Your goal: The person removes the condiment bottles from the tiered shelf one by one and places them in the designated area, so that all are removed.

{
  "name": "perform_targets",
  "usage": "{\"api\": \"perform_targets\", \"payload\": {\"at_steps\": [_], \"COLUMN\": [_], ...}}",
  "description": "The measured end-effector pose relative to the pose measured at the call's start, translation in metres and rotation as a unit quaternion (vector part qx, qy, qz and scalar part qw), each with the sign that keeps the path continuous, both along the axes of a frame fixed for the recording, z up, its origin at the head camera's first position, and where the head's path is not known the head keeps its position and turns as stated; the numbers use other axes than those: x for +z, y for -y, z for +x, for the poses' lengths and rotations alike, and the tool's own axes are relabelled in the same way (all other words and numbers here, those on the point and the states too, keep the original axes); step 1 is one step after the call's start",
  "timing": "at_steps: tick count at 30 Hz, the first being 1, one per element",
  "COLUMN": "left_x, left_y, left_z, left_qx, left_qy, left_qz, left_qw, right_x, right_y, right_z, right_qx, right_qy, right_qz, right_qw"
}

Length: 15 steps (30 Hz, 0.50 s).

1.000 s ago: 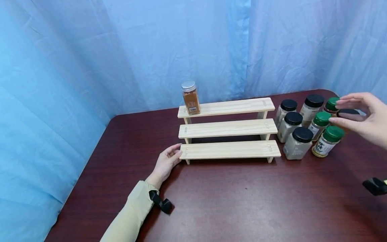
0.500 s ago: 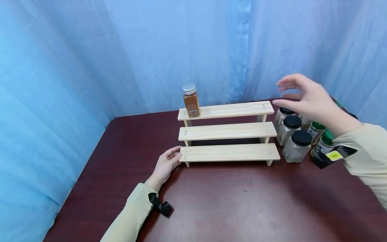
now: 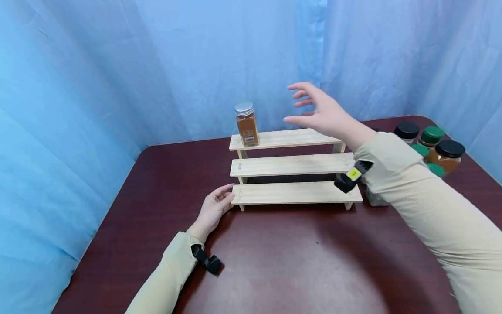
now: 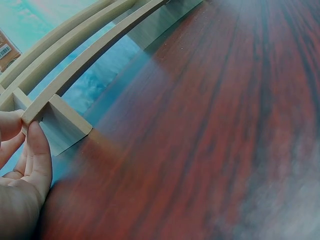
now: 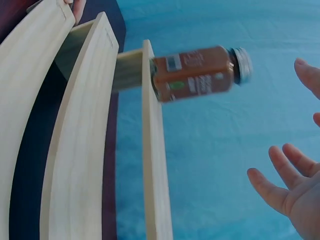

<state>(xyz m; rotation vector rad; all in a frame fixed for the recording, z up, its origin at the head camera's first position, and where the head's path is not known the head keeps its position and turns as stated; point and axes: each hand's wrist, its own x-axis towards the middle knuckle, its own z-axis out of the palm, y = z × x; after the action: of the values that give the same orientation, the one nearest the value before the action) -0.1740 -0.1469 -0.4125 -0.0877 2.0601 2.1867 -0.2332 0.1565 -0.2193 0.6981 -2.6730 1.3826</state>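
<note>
A three-tier wooden spice rack (image 3: 294,192) stands on the table. My left hand (image 3: 211,210) pinches the left end of its lowest shelf between thumb and finger; the left wrist view shows the thumb (image 4: 39,150) against the board's corner. Upright at the left end of the top shelf is a square glass spice jar (image 3: 247,126) with orange-brown powder and a silver lid. My right hand (image 3: 319,107) is in the air over the top shelf, right of that jar, fingers spread and holding nothing. In the right wrist view its fingers (image 5: 285,170) are apart from the jar.
Several spice jars, one an orange-brown jar with a black lid (image 3: 447,155) and another with a green lid (image 3: 432,134), stand right of the rack. My right forearm (image 3: 423,196) hides some of them. A blue curtain (image 3: 188,78) hangs behind the dark red table (image 3: 274,261).
My right hand has moved left from above the jars at the right to above the rack's top shelf, fingers spread throughout. My left hand has stayed at the lowest shelf's end.
</note>
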Motion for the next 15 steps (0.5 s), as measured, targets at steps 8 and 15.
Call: {"api": "perform_targets", "payload": {"at_steps": [8, 15], "left_x": [-0.001, 0.0], "left_y": [-0.001, 0.001], "left_z": [0.0, 0.0], "left_qx": [0.003, 0.001], "left_qy": [0.001, 0.006], "left_qz": [0.002, 0.0], "left_qw": [1.0, 1.0], "right_x": [-0.008, -0.024], "right_y": [0.05, 0.075], "right_z": [-0.019, -0.028], "right_qx": [0.014, 0.003], "right_qy": [-0.025, -0.035], "right_qz": [0.027, 0.032], "right_qw": [0.9992, 0.9989]}}
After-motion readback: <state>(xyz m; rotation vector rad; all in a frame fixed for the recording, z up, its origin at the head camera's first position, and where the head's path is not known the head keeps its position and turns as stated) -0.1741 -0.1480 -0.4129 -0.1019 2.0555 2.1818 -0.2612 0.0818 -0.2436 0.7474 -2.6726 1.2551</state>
